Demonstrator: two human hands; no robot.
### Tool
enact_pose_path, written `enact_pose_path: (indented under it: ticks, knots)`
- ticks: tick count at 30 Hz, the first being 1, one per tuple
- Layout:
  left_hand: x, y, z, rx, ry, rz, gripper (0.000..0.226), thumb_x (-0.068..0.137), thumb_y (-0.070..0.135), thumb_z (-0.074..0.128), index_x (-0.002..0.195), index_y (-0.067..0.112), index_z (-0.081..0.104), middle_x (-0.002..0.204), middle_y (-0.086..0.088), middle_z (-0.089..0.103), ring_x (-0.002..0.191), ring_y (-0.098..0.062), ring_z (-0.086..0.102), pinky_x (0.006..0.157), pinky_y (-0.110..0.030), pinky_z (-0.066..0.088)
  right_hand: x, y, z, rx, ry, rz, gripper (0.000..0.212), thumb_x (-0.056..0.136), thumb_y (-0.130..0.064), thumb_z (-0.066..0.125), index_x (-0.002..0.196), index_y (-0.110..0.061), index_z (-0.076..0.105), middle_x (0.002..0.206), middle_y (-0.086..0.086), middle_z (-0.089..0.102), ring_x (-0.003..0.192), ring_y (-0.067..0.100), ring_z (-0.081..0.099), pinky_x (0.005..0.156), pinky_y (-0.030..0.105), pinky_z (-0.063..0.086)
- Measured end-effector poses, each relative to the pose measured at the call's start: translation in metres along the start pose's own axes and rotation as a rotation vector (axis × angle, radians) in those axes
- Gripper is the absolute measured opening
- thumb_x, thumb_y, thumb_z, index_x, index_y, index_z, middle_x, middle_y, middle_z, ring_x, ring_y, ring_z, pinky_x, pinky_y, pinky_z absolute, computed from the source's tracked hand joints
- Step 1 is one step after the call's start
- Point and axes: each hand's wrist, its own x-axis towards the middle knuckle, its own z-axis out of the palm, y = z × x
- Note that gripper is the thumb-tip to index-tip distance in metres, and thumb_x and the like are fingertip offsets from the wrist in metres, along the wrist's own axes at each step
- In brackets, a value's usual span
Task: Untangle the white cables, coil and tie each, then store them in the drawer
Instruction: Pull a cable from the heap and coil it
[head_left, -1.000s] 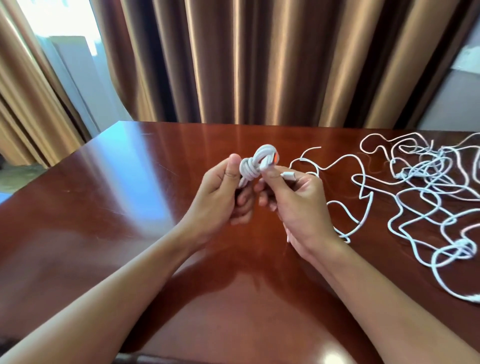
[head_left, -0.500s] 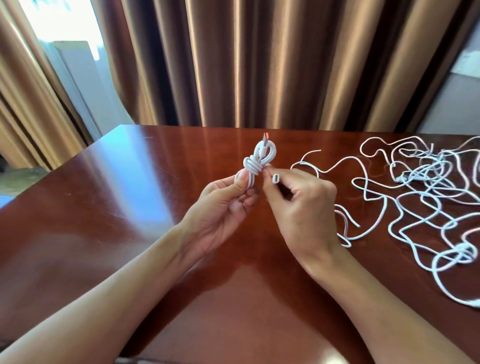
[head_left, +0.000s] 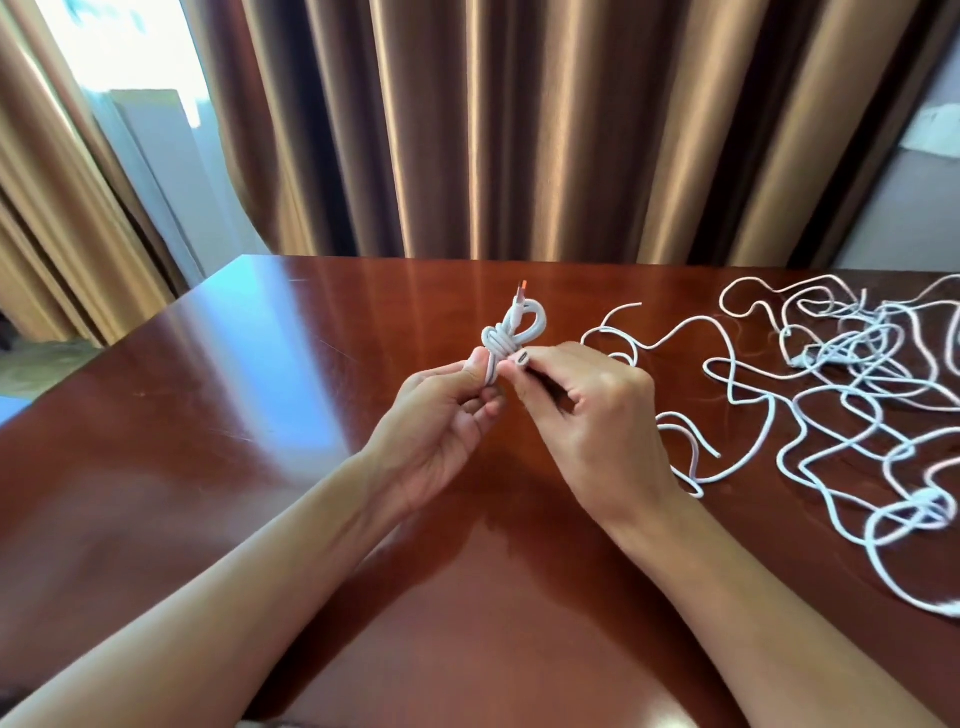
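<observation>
The curtains (head_left: 519, 130) fill the far wall from ten o'clock round to two o'clock, with a bright window gap (head_left: 124, 62) at about eleven. Below them the polished wooden table (head_left: 234, 415) spreads across the whole lower view. At three o'clock on the table lies the tangle of white cables (head_left: 857, 395), a loose sprawl of overlapping loops, with one stray end reaching toward the middle. At the centre, held above the table, is the coiled cable (head_left: 506, 338), a small bundle with wraps cinched round its waist, a loop standing above them and an orange-tipped plug (head_left: 521, 291) poking up at twelve o'clock. The left hand (head_left: 447, 410) pinches the bundle just below the wraps, thumb on top. The right hand (head_left: 587, 400), just beside it at three o'clock of the bundle, pinches the cable's other connector (head_left: 522, 359) between thumb and forefinger, its open end facing the camera. The tie looks nearly finished, and the likely trouble lies there: if the connector end is not tucked or pulled snug, the wraps could slacken and the coil spring open. Pulling too hard could kink the cable at the connector. The drawer is not in view, so storing is not yet done, and the tangle remains unsorted.
</observation>
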Motion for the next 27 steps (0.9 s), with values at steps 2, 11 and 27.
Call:
enact_pose_path:
  ticks: [2,11,27]
  knots:
    - [-0.001,0.000,0.000,0.001,-0.031,-0.006,0.039,0.101,0.007,0.049,0.079,0.007,0.080,0.074,0.000,0.062,0.058,-0.003,0.050,0.054,-0.014,0.047,0.001,0.000,0.002,0.078,-0.040,-0.003,0.009,0.094,-0.008,0.071,0.100,-0.004,0.077,0.090,0.004,0.072,0.080,0.008,0.065,0.075,0.012,0.047]
    - [-0.006,0.004,-0.003,0.053,-0.088,0.067,0.018,0.086,0.016,0.064,0.094,0.004,0.075,0.080,-0.003,0.065,0.070,-0.008,0.055,0.063,-0.016,0.051,0.003,0.000,-0.001,0.075,-0.066,0.001,0.022,0.101,-0.016,0.060,0.114,-0.005,0.074,0.096,0.001,0.064,0.083,0.002,0.056,0.075,0.004,0.040]
    - [-0.008,-0.001,0.002,0.210,0.018,0.456,0.015,0.078,0.015,0.072,0.082,0.003,0.064,0.085,-0.012,0.068,0.068,-0.012,0.063,0.064,-0.021,0.052,0.007,-0.013,-0.002,0.670,-0.110,0.539,0.012,0.086,-0.022,0.077,0.096,-0.016,0.081,0.089,0.000,0.079,0.088,0.013,0.076,0.086,0.031,0.058]
